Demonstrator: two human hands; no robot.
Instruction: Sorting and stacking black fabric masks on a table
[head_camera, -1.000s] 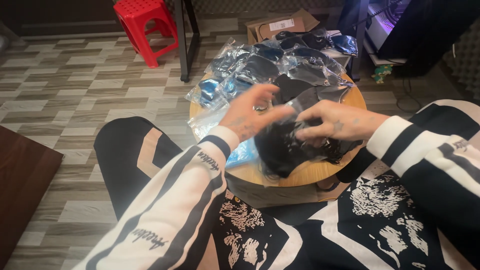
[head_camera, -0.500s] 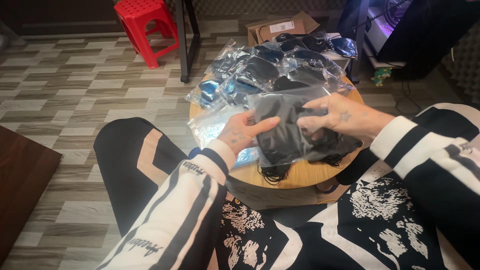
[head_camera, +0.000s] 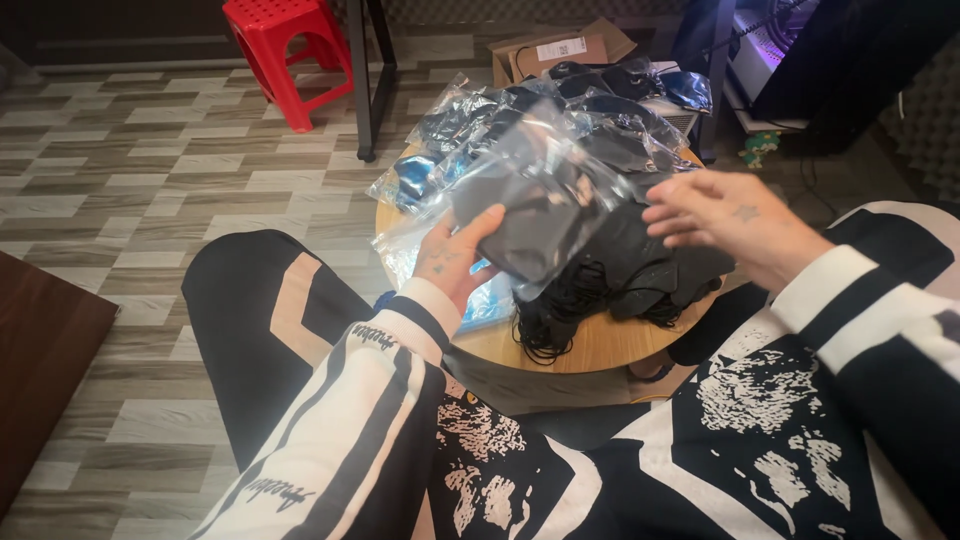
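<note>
My left hand (head_camera: 455, 258) holds up a clear plastic bag (head_camera: 545, 200) with a black mask inside it, thumb on the front of the bag. To the right, my right hand (head_camera: 730, 222) hovers with fingers spread and holds nothing. Its fingertips are close to the bag's right edge. Below both hands a heap of loose black masks with ear loops (head_camera: 610, 285) lies on the small round wooden table (head_camera: 600, 350). Behind the raised bag, a pile of bagged masks (head_camera: 520, 115) covers the table's far half.
A red plastic stool (head_camera: 285, 50) and a black metal post (head_camera: 362, 80) stand on the wood-pattern floor at the back left. A cardboard box (head_camera: 560, 48) sits behind the table. A dark wooden surface (head_camera: 40, 370) is at the left edge. My knee (head_camera: 260, 300) is beside the table.
My left hand has lifted the bagged mask up off the heap and tilted it. My right hand has let go and drawn away to the right with its fingers apart.
</note>
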